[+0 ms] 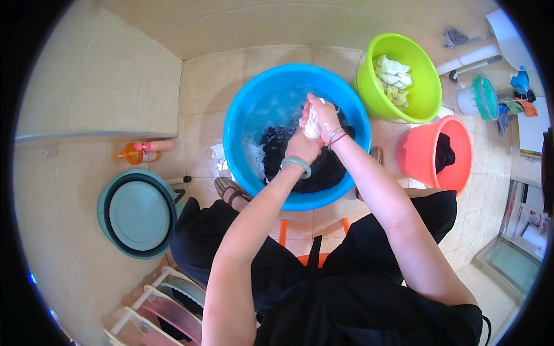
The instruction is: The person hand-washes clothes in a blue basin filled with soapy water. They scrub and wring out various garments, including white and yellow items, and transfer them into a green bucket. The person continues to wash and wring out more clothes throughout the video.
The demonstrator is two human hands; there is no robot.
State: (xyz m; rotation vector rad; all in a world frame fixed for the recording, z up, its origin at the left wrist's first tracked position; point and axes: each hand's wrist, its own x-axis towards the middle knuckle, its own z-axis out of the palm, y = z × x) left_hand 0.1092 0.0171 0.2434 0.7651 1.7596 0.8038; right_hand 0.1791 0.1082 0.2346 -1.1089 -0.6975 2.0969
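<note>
A bundled white cloth [312, 126] is squeezed between my two hands, above a wide blue basin [232, 132]. My left hand [303, 147], below a pale green bangle, closes around its lower part. Against its upper right side my right hand [327, 117] is closed, with thin bracelets at the wrist. Under my hands, dark wet clothes [279, 151] lie in the basin's sudsy water [266, 109]. Parts of the cloth are hidden by my fingers.
A lime-green bucket [428, 75] with pale clothes and a coral bucket [415, 151] with a dark garment stand to the right. At left are orange and pink bottles [138, 155] and a grey-green folding basin [138, 214]. An orange stool [283, 232] and white rack [134, 318] are nearer.
</note>
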